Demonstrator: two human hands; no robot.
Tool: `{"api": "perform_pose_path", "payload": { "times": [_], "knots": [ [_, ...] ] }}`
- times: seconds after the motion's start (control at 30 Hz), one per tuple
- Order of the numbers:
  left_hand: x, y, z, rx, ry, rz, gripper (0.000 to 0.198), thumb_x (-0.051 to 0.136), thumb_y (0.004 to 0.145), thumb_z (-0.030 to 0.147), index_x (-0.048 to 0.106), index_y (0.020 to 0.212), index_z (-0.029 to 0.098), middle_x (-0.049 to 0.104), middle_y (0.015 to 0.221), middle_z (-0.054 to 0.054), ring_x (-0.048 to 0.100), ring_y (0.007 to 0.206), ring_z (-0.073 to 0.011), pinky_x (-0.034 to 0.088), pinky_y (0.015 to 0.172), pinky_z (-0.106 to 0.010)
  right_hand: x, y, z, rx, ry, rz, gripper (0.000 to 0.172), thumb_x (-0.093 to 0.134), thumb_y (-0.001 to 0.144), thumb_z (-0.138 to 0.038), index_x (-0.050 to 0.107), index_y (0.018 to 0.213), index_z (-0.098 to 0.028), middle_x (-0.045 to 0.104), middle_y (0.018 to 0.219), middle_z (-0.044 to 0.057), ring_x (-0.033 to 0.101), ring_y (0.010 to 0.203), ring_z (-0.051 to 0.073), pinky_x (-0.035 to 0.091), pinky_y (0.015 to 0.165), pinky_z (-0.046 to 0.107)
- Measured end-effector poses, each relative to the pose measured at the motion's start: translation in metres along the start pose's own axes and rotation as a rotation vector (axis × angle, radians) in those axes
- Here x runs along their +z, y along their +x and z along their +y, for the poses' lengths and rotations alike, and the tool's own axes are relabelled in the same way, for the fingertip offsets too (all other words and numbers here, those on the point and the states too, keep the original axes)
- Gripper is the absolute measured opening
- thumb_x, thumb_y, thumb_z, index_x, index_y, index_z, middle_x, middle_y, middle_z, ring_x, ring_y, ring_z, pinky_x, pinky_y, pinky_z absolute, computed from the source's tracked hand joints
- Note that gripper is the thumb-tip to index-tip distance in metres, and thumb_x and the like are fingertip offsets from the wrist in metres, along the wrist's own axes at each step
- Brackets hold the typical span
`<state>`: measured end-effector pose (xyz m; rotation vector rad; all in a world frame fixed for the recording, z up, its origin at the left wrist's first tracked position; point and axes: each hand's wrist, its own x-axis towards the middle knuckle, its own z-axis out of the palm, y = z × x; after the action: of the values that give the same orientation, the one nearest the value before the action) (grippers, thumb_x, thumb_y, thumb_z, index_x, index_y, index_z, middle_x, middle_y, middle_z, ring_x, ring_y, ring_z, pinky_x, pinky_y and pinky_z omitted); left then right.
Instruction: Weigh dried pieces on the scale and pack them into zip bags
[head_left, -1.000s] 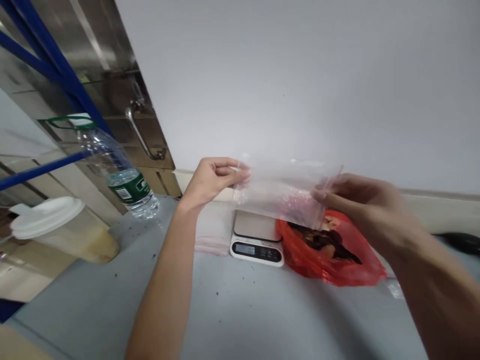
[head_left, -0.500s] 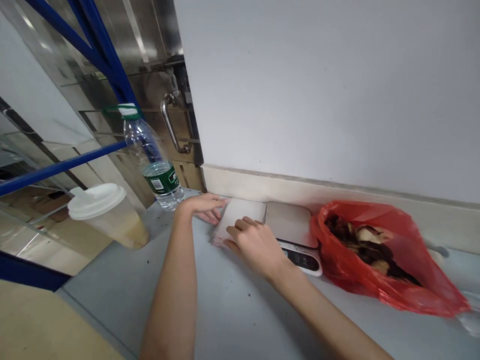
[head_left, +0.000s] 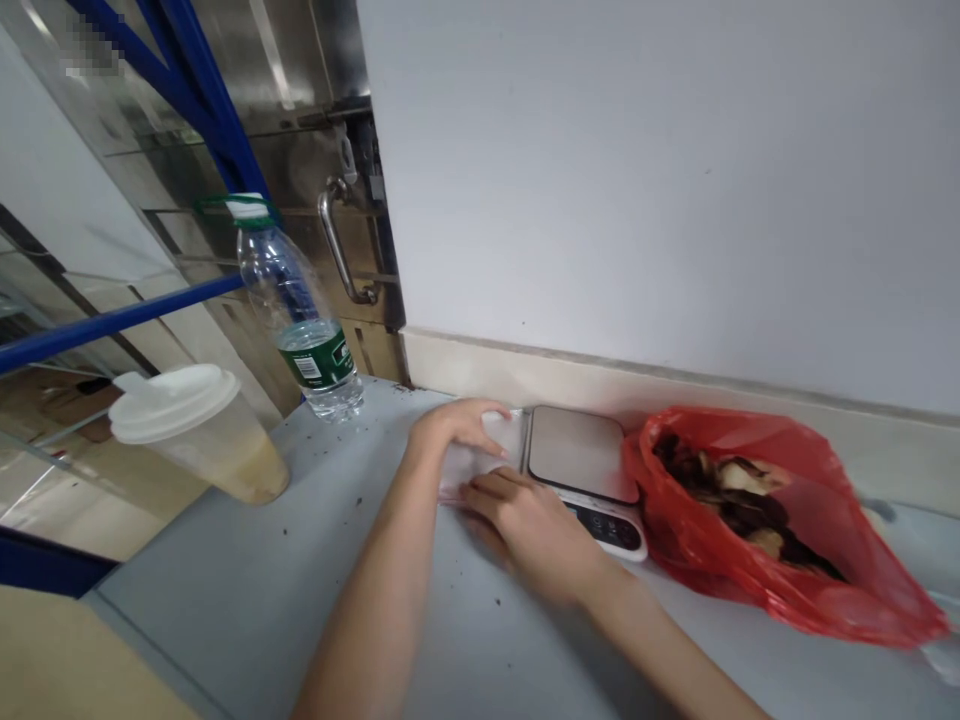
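Observation:
A stack of clear plastic bags [head_left: 466, 465] lies flat on the grey tabletop, left of a kitchen scale [head_left: 576, 452]. Over its upper part reaches my left hand [head_left: 469, 425], thumb and fingers apart, fingertips touching the plastic. My right hand [head_left: 517, 515] rests at the near edge of the bags with its fingers bent and close together; whatever they may pinch is hidden. The scale has a bare metal plate and a dark control panel, partly behind my right hand. Right of it sits an open red plastic bag [head_left: 810, 500] holding dark and pale pieces.
At the left stand a water bottle [head_left: 319, 355] with a green label and a lidded plastic cup [head_left: 232, 450] with yellowish liquid. A blue metal frame [head_left: 187, 90] rises behind them. A white wall [head_left: 660, 180] borders the table's back. Small dark crumbs dot the tabletop.
My left hand has moved right, from the left edge of the bags onto them. My right hand has shifted slightly down and right. The view has moved a little.

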<state>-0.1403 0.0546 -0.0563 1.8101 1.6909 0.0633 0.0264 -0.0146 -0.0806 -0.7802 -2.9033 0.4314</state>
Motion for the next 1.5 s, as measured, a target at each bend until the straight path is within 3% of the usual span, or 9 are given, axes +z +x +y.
{"api": "perform_pose_path", "payload": {
  "times": [0.17, 0.3, 0.53, 0.7, 0.97, 1.13, 1.27, 1.4, 1.5],
  "knots": [
    [-0.003, -0.006, 0.015, -0.034, 0.133, 0.005, 0.093, 0.088, 0.066, 0.040, 0.053, 0.152, 0.026, 0.072, 0.131, -0.007, 0.071, 0.108, -0.0284, 0.054, 0.087, -0.029, -0.028, -0.036, 0.019, -0.043, 0.324, 0.050, 0.028, 0.065, 0.097, -0.025, 0.078, 0.122, -0.021, 0.075, 0.131, 0.011, 0.070, 0.121, 0.028, 0.054, 0.103, 0.039],
    [-0.012, -0.019, 0.035, -0.012, 0.200, 0.046, 0.075, 0.073, 0.084, 0.037, 0.050, 0.155, 0.023, 0.072, 0.130, -0.010, 0.070, 0.115, -0.0277, 0.051, 0.097, -0.031, -0.079, -0.073, 0.037, 0.066, 0.400, 0.124, 0.029, 0.060, 0.099, -0.034, 0.080, 0.118, -0.024, 0.082, 0.109, 0.007, 0.077, 0.093, 0.023, 0.058, 0.084, 0.033],
    [-0.013, -0.039, 0.087, 0.334, 0.144, 0.235, 0.052, 0.061, 0.093, 0.044, 0.064, 0.141, 0.023, 0.075, 0.112, -0.008, 0.071, 0.099, -0.0243, 0.053, 0.087, -0.032, -0.143, -0.133, 0.074, 0.378, 0.259, 0.368, 0.039, 0.055, 0.092, -0.052, 0.082, 0.099, -0.023, 0.082, 0.096, 0.007, 0.074, 0.078, 0.023, 0.058, 0.068, 0.033],
    [0.006, -0.037, 0.129, 0.675, 0.054, 0.255, 0.036, 0.058, 0.098, 0.042, 0.071, 0.128, 0.026, 0.074, 0.128, -0.004, 0.067, 0.113, -0.0234, 0.050, 0.098, -0.033, -0.156, -0.172, 0.105, 0.617, 0.220, 0.440, 0.040, 0.056, 0.087, -0.051, 0.079, 0.099, -0.020, 0.082, 0.093, 0.010, 0.075, 0.081, 0.026, 0.058, 0.069, 0.034],
    [0.048, -0.021, 0.171, 0.757, 0.130, 0.195, 0.029, 0.051, 0.104, 0.035, 0.074, 0.117, 0.024, 0.071, 0.124, -0.007, 0.061, 0.122, -0.0255, 0.052, 0.099, -0.036, -0.130, -0.195, 0.160, 1.182, 0.129, 0.189, 0.026, 0.071, 0.083, -0.044, 0.076, 0.093, -0.020, 0.080, 0.097, 0.011, 0.074, 0.086, 0.025, 0.054, 0.071, 0.031],
    [0.058, -0.017, 0.172, 0.729, 0.164, 0.147, 0.031, 0.055, 0.102, 0.035, 0.071, 0.127, 0.025, 0.069, 0.130, -0.008, 0.060, 0.124, -0.0260, 0.052, 0.099, -0.037, -0.110, -0.192, 0.175, 1.159, 0.176, 0.150, 0.014, 0.080, 0.071, -0.035, 0.074, 0.073, -0.023, 0.075, 0.073, 0.004, 0.070, 0.073, 0.022, 0.049, 0.063, 0.029],
    [0.050, -0.020, 0.172, 0.743, 0.145, 0.177, 0.029, 0.052, 0.103, 0.035, 0.074, 0.118, 0.024, 0.072, 0.125, -0.007, 0.062, 0.121, -0.0251, 0.050, 0.104, -0.036, -0.119, -0.198, 0.174, 1.117, 0.179, 0.218, 0.030, 0.075, 0.077, -0.046, 0.068, 0.058, -0.024, 0.068, 0.061, 0.004, 0.063, 0.062, 0.020, 0.044, 0.057, 0.030],
    [0.042, -0.021, 0.169, 0.753, 0.073, 0.281, 0.031, 0.051, 0.102, 0.041, 0.075, 0.113, 0.024, 0.075, 0.123, -0.006, 0.065, 0.117, -0.0258, 0.051, 0.105, -0.040, -0.143, -0.204, 0.161, 0.995, 0.179, 0.475, 0.036, 0.071, 0.079, -0.051, 0.070, 0.059, -0.021, 0.058, 0.055, 0.001, 0.052, 0.057, 0.017, 0.037, 0.053, 0.030],
    [0.038, -0.020, 0.166, 0.738, -0.065, 0.434, 0.039, 0.057, 0.099, 0.043, 0.069, 0.130, 0.024, 0.069, 0.138, -0.008, 0.063, 0.125, -0.0271, 0.049, 0.111, -0.043, -0.157, -0.199, 0.139, 0.818, 0.272, 0.701, 0.032, 0.069, 0.082, -0.047, 0.072, 0.068, -0.019, 0.060, 0.064, 0.001, 0.050, 0.062, 0.016, 0.037, 0.057, 0.030]
  ]
}}
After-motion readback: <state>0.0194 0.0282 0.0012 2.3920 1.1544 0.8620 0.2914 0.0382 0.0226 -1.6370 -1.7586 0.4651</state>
